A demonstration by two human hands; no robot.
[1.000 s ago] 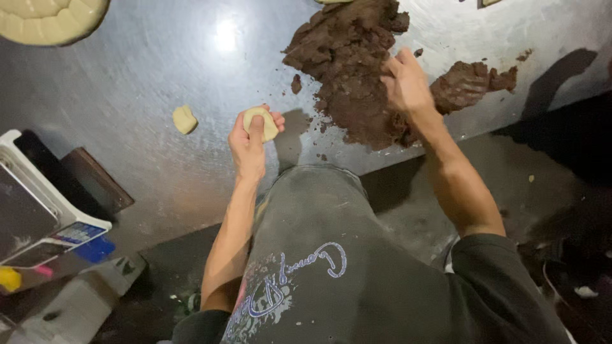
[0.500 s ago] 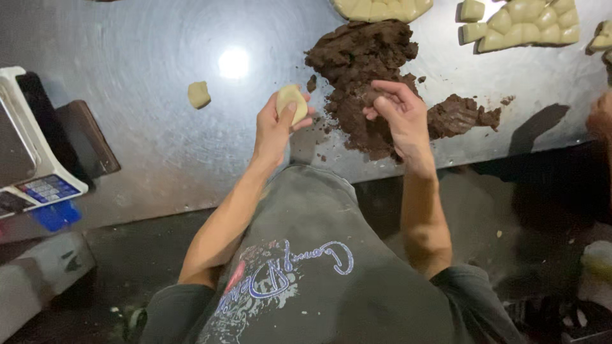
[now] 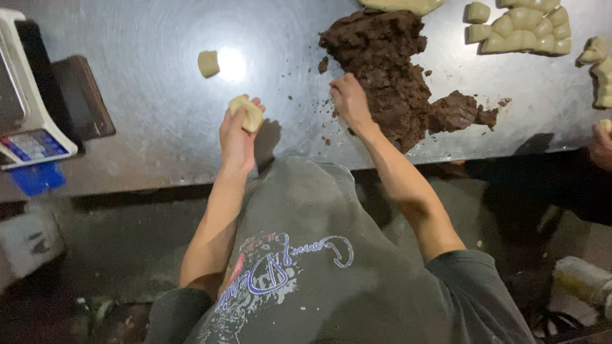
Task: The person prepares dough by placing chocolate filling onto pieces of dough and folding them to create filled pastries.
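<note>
My left hand (image 3: 237, 135) holds a pale dough piece (image 3: 247, 112) just above the steel table (image 3: 153, 95). My right hand (image 3: 349, 100) is curled into the near left edge of a big mound of dark brown filling (image 3: 395, 70), its fingertips pressed into the paste. I cannot tell whether it has a lump pinched off. A second small pale dough piece (image 3: 208, 63) lies alone on the table, to the left of and beyond my left hand.
A white weighing scale (image 3: 29, 108) with a dark flat slab (image 3: 83, 95) beside it stands at the left edge. Cut pale dough pieces (image 3: 526, 32) lie at the far right. Another person's hand (image 3: 599, 143) shows at the right edge.
The view has shifted. My right hand has gone from the mound's near right side to its left edge and dug in. My left hand keeps hold of the dough piece.
</note>
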